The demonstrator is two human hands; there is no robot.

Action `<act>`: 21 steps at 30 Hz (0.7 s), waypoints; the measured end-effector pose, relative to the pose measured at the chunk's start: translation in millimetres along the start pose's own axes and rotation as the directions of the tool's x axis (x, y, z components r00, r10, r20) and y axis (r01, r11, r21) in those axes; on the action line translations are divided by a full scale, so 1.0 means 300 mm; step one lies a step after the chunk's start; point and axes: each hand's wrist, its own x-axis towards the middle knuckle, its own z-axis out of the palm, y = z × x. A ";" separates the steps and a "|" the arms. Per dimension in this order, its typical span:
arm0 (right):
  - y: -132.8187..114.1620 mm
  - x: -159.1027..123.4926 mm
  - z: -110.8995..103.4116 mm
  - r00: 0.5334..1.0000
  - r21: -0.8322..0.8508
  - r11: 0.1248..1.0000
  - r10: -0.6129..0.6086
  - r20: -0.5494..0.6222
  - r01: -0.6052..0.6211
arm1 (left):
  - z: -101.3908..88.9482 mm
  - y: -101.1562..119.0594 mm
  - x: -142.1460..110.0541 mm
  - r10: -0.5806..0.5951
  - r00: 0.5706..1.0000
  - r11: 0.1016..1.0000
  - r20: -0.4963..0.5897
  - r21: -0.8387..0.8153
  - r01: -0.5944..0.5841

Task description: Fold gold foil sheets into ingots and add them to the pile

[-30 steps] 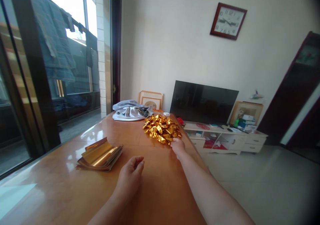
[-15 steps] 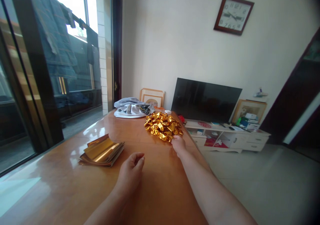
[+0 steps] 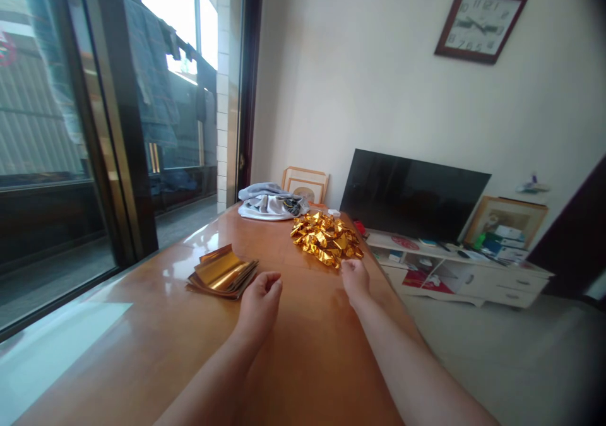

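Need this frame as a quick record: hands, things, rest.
left hand: fingers curled, nothing visible in it
right hand: nothing visible in it, fingertips at the edge of the crumpled gold foil pile
things: stack of gold foil sheets, nearest the left hand, on a glossy wooden table
rest: grey cloth bundle on the table; unlit flat-screen TV; wall clock

Crumpled glossy gold foil point(image 3: 326, 239), smooth foil sheets point(image 3: 221, 272), varnished wooden tabletop point(image 3: 142, 306), soft grey cloth point(image 3: 267, 202)

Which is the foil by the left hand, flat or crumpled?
Flat: the gold foil sheets lie stacked on the wooden table, showing no crumples.
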 end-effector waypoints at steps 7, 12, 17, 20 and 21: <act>-0.090 -0.146 0.059 0.980 0.095 0.992 -0.095 0.174 0.079 | -0.106 0.014 0.060 -0.038 0.978 0.999 -0.204 -0.025 0.033; -0.107 -0.253 0.089 0.951 0.105 0.987 -0.147 0.270 0.123 | -0.174 0.020 0.085 -0.020 0.942 0.996 -0.335 0.071 0.046; -0.067 -0.237 0.077 0.967 -0.009 0.989 -0.143 0.209 0.148 | -0.175 0.017 0.086 -0.043 0.946 0.997 -0.321 0.047 0.062; -0.050 -0.181 0.047 0.984 -0.111 0.986 -0.104 0.146 0.121 | -0.162 0.031 0.076 -0.076 0.950 0.997 -0.304 -0.002 0.079; -0.048 -0.159 0.035 0.988 -0.146 0.983 -0.089 0.125 0.107 | -0.158 0.036 0.073 -0.088 0.952 0.996 -0.295 -0.024 0.085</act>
